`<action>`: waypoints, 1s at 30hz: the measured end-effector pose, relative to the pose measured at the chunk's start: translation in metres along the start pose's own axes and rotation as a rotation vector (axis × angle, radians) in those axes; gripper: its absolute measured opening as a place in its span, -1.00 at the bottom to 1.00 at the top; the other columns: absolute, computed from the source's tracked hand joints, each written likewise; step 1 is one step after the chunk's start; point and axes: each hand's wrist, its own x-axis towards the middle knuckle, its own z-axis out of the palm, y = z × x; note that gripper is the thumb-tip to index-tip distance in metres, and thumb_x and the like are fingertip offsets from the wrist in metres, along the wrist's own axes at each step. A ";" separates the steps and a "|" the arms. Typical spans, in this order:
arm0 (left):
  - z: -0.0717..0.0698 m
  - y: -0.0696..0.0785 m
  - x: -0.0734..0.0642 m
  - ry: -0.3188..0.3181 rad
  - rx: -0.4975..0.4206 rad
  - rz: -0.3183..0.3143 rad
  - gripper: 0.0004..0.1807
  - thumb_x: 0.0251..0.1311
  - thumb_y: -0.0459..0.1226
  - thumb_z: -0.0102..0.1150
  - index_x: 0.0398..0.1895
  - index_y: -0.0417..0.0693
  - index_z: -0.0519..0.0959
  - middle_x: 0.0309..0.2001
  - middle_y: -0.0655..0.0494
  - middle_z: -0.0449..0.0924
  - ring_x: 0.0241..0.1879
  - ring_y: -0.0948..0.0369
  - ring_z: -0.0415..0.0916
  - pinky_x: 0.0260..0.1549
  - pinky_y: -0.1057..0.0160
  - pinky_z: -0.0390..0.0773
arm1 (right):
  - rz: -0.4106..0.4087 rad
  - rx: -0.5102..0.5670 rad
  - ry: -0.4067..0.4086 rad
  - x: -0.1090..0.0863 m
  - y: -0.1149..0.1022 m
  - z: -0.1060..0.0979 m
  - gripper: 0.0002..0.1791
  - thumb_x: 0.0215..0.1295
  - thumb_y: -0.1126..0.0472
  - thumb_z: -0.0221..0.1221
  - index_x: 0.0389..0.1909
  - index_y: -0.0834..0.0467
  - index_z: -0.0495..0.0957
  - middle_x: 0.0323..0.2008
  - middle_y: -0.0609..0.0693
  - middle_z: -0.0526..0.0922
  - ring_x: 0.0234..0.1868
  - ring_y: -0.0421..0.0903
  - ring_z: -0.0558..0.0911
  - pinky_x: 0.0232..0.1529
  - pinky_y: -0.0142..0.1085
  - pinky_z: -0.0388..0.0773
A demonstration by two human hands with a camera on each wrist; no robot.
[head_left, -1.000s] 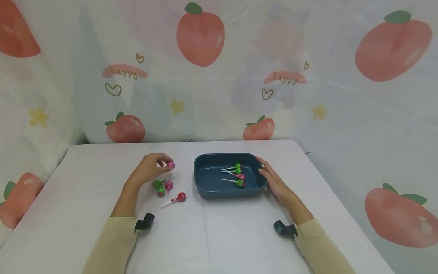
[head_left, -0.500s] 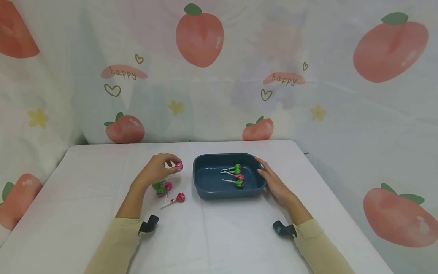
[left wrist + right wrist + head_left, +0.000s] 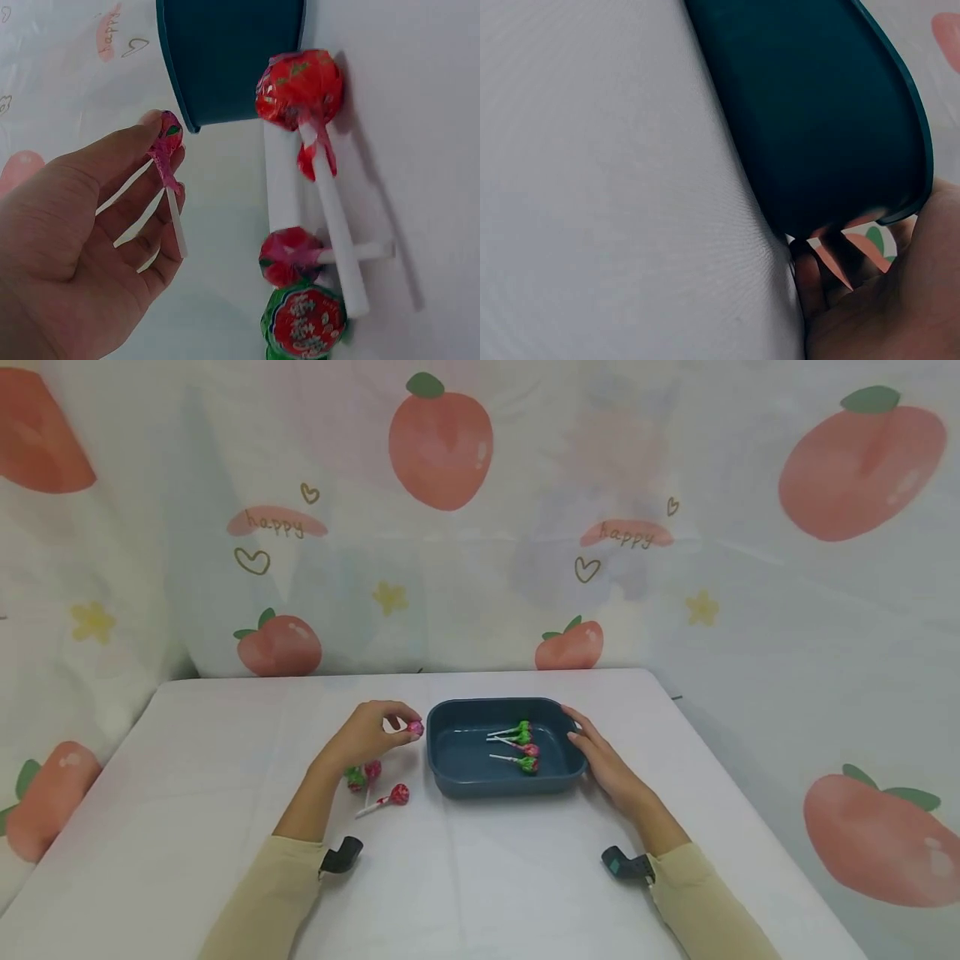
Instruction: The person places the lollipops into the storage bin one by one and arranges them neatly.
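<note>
My left hand pinches a pink-wrapped lollipop between thumb and fingertips, just left of the blue baking dish. In the left wrist view this lollipop has its white stick pointing down along the fingers. My right hand grips the dish's right end, thumb over the rim and fingers against the outer wall. Several green and pink lollipops lie inside the dish. Left of it on the table are a red lollipop, a pink one and a green one, partly hidden by my left hand.
A white cloth covers the table. Behind it hangs a peach-print curtain. Each wrist wears a small black camera, the left camera close to the tabletop in the head view.
My left hand has moved right with the pink lollipop, from above the loose lollipops to the dish's left edge. My right hand and the dish stay in place.
</note>
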 end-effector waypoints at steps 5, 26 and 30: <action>0.009 0.012 0.005 -0.012 -0.031 0.062 -0.75 0.29 -0.27 0.44 0.01 0.00 0.74 -0.11 0.23 0.70 -0.08 0.14 0.51 -0.21 0.15 0.52 | -0.013 -0.017 0.017 0.003 0.008 -0.001 -0.41 0.72 0.00 -0.20 0.67 -0.16 0.01 0.65 0.12 -0.12 0.61 0.26 -0.21 0.42 0.38 -0.29; 0.039 0.049 0.016 -0.155 -0.043 0.132 -0.72 0.29 -0.29 0.44 0.05 -0.03 0.73 -0.12 0.20 0.65 -0.17 0.18 0.49 -0.23 0.24 0.59 | -0.001 -0.019 0.027 0.009 0.021 -0.002 -0.42 0.71 -0.04 -0.19 0.66 -0.23 0.02 0.66 0.07 -0.11 0.62 0.24 -0.17 0.42 0.37 -0.25; 0.046 0.056 0.022 -0.166 -0.039 0.152 -0.72 0.28 -0.28 0.45 0.04 -0.01 0.73 -0.11 0.20 0.65 -0.16 0.19 0.49 -0.23 0.25 0.59 | -0.010 -0.030 0.030 0.008 0.020 -0.001 -0.41 0.70 -0.08 -0.18 0.65 -0.25 0.03 0.66 0.05 -0.10 0.62 0.23 -0.16 0.43 0.36 -0.25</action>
